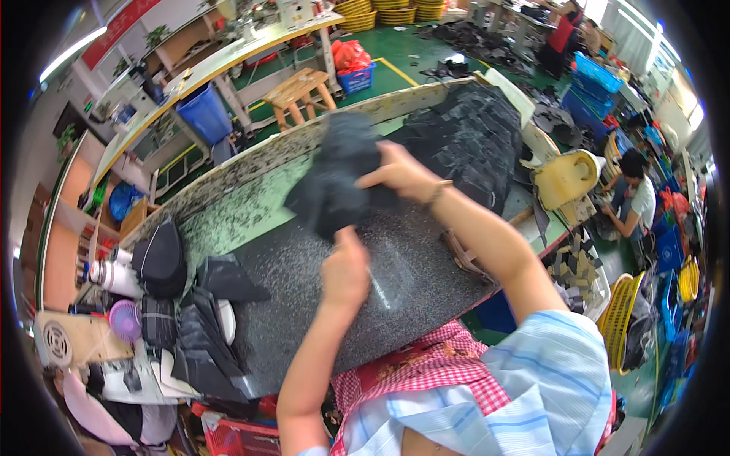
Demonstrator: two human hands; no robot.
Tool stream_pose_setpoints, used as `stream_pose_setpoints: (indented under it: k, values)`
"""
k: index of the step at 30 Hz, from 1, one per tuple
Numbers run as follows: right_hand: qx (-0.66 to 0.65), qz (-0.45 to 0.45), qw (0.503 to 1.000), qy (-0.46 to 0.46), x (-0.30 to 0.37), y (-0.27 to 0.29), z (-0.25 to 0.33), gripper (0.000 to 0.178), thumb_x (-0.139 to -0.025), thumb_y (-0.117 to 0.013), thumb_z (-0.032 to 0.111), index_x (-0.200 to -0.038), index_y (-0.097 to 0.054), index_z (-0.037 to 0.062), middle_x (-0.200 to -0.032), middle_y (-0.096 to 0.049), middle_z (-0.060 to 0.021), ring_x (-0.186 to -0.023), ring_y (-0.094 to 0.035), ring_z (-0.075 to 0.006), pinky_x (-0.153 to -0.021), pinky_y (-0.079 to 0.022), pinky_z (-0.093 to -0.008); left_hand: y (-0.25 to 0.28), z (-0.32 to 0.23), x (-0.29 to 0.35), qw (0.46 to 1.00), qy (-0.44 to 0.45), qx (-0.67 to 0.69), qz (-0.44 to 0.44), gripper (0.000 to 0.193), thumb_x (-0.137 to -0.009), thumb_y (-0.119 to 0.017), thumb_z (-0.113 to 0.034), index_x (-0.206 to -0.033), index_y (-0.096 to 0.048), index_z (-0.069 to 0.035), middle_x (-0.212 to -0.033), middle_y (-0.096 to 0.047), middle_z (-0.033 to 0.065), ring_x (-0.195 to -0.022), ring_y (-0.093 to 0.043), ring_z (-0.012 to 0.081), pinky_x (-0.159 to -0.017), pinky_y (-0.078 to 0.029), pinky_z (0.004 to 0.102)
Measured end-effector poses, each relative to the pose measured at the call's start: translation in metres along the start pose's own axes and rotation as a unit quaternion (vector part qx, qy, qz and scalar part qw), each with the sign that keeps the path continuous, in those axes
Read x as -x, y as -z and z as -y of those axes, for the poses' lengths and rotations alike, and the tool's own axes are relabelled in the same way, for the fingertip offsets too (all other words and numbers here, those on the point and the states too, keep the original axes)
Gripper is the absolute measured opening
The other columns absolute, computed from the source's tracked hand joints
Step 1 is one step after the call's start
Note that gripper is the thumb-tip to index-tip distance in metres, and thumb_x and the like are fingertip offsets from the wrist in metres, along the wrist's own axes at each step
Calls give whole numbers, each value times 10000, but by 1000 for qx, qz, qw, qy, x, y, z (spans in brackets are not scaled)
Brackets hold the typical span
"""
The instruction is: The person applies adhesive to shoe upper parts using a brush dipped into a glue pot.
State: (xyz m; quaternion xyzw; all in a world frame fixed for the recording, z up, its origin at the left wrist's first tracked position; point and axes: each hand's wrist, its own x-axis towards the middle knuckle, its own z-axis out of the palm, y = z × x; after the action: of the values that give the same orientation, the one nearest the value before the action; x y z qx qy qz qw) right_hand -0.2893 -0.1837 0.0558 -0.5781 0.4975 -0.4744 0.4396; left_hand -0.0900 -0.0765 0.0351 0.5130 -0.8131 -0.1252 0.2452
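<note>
A dark black piece of cut material (334, 178), smeared by motion, is held up above the table. My right hand (404, 173) grips its right edge, thumb and fingers closed on it. At its lower edge my left hand (344, 266) pinches it in a closed grip; the fingertips are blurred. Whether it is one layer or several I cannot tell. Below lies the speckled dark slab (304, 304) of the worktable. Many similar black pieces overlap in a broad pile (471, 144) at the far right of the table.
Stacked black pieces (201, 342) lie at the table's left, near a black rounded bundle (161, 258), a white flask (118, 277) and a small purple fan (125, 319). A raised rim (228, 186) runs along the far side. A yellowish moulded form (566, 178) stands right; a person (635, 194) sits beyond.
</note>
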Motion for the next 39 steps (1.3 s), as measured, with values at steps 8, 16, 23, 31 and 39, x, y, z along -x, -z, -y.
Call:
stream_pose_setpoints:
  k: [8,16,23,31,39]
  values:
    - [574,-292,758,100,51,123,-13,750,-717,-739,106,-1368,-395,-38,-1240,-569,-227,-1134,-571,-362,-973,-460,-431,-63,-66,-18,959,-101,262,-20,492,-920,-602,-317,-1236,-489,42,-1086,-625,290,-937,-630,440,-817,-514,486]
    - [181,287,940,-21,13,-113,6,562,-857,-694,393,-1211,-605,-34,-1207,-605,-205,-1135,-582,-291,-972,-455,-364,76,85,91,947,129,-268,-126,712,-683,-756,-161,-1322,-460,-56,-1399,-415,190,-1291,-385,430,-984,-377,534]
    - [421,205,883,36,-30,-338,-27,889,-649,-732,644,-1225,-588,-18,-1400,-418,-227,-1371,-317,-363,-1070,-158,-690,121,199,150,907,374,-119,-153,715,-787,-723,-288,-1331,-406,52,-1280,-510,300,-1152,-528,461,-935,-454,502]
    - [329,190,925,-35,-15,-349,8,882,-517,-915,320,-1193,-465,-23,-1281,-447,-239,-1155,-499,-425,-929,-490,-454,119,212,160,925,305,-149,-172,384,-817,-536,-13,-1192,-555,65,-1081,-630,300,-994,-616,445,-877,-478,487]
    - [209,138,966,-65,0,-369,-18,931,-575,-890,244,-1273,-325,-2,-1231,-456,-289,-1045,-597,-472,-907,-524,-453,119,212,151,901,357,-99,-226,406,-835,-493,-11,-1234,-556,-45,-1127,-614,296,-1016,-595,490,-860,-464,562]
